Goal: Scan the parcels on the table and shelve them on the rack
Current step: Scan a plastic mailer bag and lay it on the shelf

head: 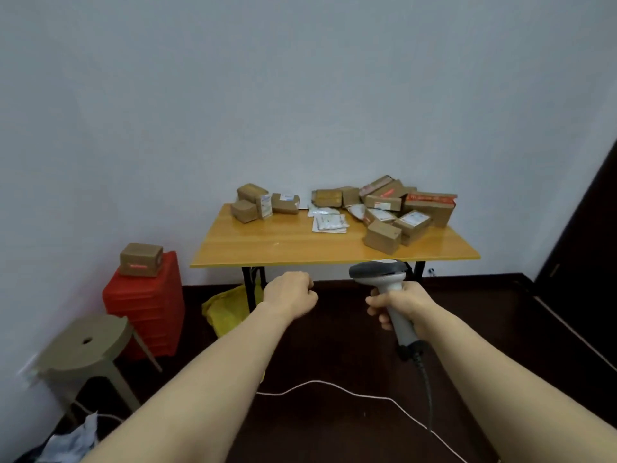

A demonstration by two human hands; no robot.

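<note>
A right hand (399,304) grips a barcode scanner (387,289), left hand (290,295) fisted and empty, before a parcel-strewn table (300,243).

Honestly, nothing here is readable. The brown cardboard parcels (384,236) on the yellow wooden table (300,243), centre right of the frame, carry white shipping labels (413,218). One has red printed tape (430,197), and the brown cardboard box at left (142,255) has a red strip (138,266). It's all blur.
</note>
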